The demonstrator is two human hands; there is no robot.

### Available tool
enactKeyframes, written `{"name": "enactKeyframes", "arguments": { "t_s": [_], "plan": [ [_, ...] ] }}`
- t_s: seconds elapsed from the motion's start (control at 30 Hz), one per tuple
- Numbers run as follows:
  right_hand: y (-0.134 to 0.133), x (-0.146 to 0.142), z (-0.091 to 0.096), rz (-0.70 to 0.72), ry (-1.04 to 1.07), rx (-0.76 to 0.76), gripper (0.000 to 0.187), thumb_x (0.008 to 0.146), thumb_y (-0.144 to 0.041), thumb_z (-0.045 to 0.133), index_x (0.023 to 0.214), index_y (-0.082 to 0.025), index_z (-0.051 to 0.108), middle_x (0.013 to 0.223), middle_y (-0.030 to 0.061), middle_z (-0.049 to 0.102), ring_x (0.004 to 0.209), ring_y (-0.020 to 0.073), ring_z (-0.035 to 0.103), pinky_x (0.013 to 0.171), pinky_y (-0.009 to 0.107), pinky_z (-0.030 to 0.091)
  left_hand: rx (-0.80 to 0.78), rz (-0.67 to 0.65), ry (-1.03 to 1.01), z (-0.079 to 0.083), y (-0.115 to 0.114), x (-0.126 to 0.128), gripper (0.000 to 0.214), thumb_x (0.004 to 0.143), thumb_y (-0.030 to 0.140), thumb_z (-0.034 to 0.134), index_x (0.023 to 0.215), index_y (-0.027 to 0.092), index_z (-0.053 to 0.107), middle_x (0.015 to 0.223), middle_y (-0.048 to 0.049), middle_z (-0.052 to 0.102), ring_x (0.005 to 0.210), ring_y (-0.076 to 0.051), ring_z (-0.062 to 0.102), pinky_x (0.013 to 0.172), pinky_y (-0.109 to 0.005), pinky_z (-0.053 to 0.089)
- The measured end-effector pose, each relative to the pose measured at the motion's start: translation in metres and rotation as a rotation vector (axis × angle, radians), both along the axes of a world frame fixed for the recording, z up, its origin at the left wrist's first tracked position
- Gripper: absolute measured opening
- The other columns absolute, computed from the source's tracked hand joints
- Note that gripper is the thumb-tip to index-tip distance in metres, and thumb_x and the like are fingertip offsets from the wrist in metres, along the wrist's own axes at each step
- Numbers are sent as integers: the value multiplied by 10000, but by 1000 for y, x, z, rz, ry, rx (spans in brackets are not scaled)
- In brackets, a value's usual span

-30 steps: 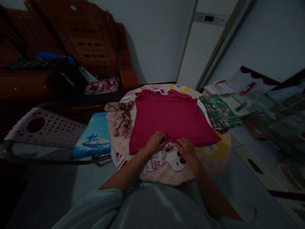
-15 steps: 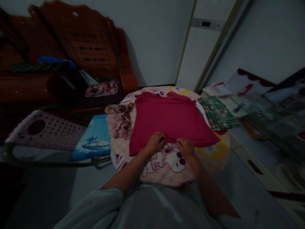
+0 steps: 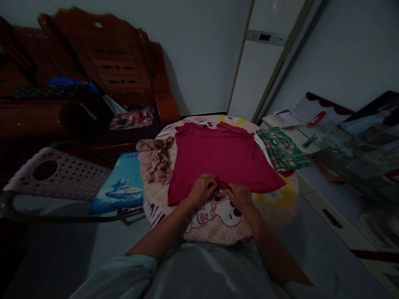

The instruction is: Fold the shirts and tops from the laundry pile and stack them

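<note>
A dark red T-shirt (image 3: 220,155) lies spread flat on a round table covered with a pink cartoon-print cloth (image 3: 218,220). My left hand (image 3: 202,189) and my right hand (image 3: 239,195) sit close together at the shirt's near hem. Both hands have their fingers curled and pinch the hem's middle. The neck of the shirt points away from me.
A crumpled beige-pink garment (image 3: 157,160) lies left of the shirt, a green plaid garment (image 3: 282,147) to its right. A blue cushion (image 3: 120,185) and a pink perforated seat (image 3: 59,174) stand at the left. A wooden bench (image 3: 93,74) is behind, a glass-topped cabinet (image 3: 352,166) at the right.
My hands have drawn slightly closer together on the hem. The view has shifted a little; the shirt lies as before.
</note>
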State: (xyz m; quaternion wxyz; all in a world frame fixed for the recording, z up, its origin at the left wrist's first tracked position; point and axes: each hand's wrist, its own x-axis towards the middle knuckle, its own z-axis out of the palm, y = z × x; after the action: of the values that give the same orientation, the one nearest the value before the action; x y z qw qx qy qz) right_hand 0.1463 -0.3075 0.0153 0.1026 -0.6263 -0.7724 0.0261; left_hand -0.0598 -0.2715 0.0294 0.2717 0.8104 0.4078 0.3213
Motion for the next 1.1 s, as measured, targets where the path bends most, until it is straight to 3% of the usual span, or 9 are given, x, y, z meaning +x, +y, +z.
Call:
{"name": "enactKeyframes", "arguments": {
  "t_s": [0.2, 0.37, 0.63, 0.83, 1.1],
  "plan": [
    [-13, 18, -2, -58, -37, 22, 282, 861, -175, 509, 1064, -202, 703, 931, 98, 747, 826, 204, 671, 738, 291, 437, -24, -115, 143, 18, -19, -3, 164, 933, 220, 499, 861, 183, 641, 867, -38, 677, 834, -163, 613, 784, -263, 448],
    [-21, 52, -4, -192, -105, 9, 250, 841, -176, 519, 998, -201, 711, 911, 97, 746, 811, 205, 672, 688, 280, 416, -22, -155, 199, 7, -30, -6, 139, 922, 170, 504, 887, 181, 638, 902, -41, 680, 851, -163, 617, 774, -257, 452],
    [-25, 85, -1, -394, -164, 1, 226, 891, -213, 536, 1049, -178, 693, 861, 108, 739, 755, 200, 665, 629, 270, 346, 109, 6, 297, -21, -39, -28, 314, 813, 48, 508, 1052, 193, 650, 1009, -76, 659, 949, -196, 591, 852, -310, 477],
    [-30, 100, 6, -476, -203, -8, 234, 917, -216, 500, 1053, -159, 681, 856, 108, 722, 763, 194, 645, 611, 274, 300, 130, 67, 272, -23, -45, -50, 365, 775, 5, 472, 1039, 187, 647, 1025, -71, 652, 947, -196, 585, 848, -307, 487],
    [-33, 114, 5, -443, -175, 21, 199, 889, -199, 516, 974, -151, 689, 821, 124, 711, 730, 212, 633, 613, 296, 316, 174, 166, 238, -20, -50, -57, 296, 778, 31, 473, 941, 167, 681, 979, -80, 664, 922, -202, 572, 844, -311, 476]
  ]
}}
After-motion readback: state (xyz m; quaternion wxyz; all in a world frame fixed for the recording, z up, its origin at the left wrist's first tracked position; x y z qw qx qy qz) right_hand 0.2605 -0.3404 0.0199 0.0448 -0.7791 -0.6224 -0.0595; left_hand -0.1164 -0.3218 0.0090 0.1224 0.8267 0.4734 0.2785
